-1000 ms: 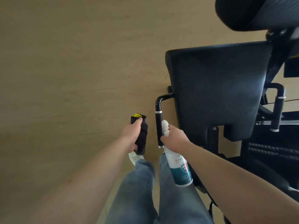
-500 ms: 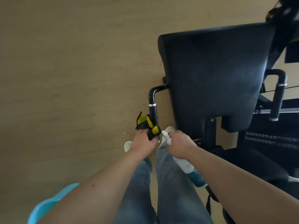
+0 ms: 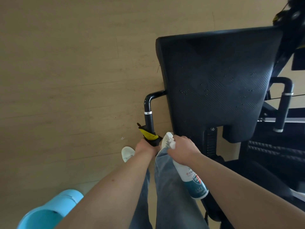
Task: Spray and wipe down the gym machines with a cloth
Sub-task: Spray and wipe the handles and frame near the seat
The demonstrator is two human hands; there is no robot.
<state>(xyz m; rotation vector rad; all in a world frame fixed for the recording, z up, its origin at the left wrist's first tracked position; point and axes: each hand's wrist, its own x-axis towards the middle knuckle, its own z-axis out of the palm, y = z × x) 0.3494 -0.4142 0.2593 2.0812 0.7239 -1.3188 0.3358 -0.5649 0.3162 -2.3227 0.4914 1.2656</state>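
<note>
While around handle (image 3: 149, 119), cloth (image 3: 149, 137) in grip (image 3: 146, 147)

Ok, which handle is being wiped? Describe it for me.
Find the big black seat pad. A bent black tube leaves its left edge, ending in a handle with a silver ring. Unlike the bare handle on the pad's right side, this one has the black-and-yellow cloth round it, held by the left hand.
</note>
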